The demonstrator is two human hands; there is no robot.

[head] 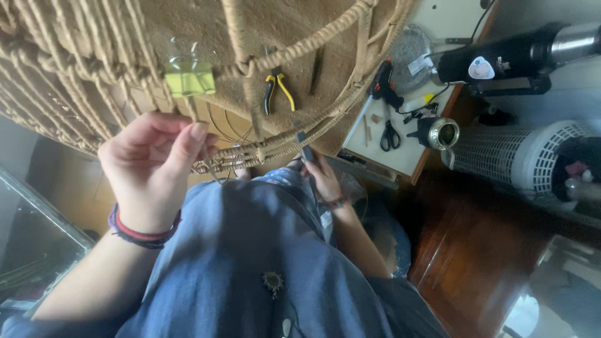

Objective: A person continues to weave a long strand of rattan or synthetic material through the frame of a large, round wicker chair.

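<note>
Pinching a thin wire [211, 168] with the left hand [153, 164], thumb and forefinger closed tip to tip, other fingers curled loosely, a red and dark wristband [143, 233] sitting on the wrist. Leaning over a blue garment [250, 256] covering the lap.

Gripping a dark slim tool [306, 150] with the right hand [323, 177], fingers wrapped fully round its lower end, its tip touching the rope-wrapped hoop [294, 134]; what kind of tool cannot be told. Working right at the hoop's rim, where the wire is meeting the jute cords [69, 81] fanning away to the left.

Hanging just above the left hand, a yellow-green clip [189, 80] clamped on the cords. Lying farther off, on the brown mat behind the hoop, yellow-handled pliers [276, 91]. Resting beyond on the white table [400, 159]: black scissors [389, 135], a glue gun [384, 84] and a brass cup [442, 133].

Judging the risk: possibly losing the wire from so light a pinch and letting it spring back into the cords, or nicking the wrapping by pressing the tool tip too hard against the rim.
</note>
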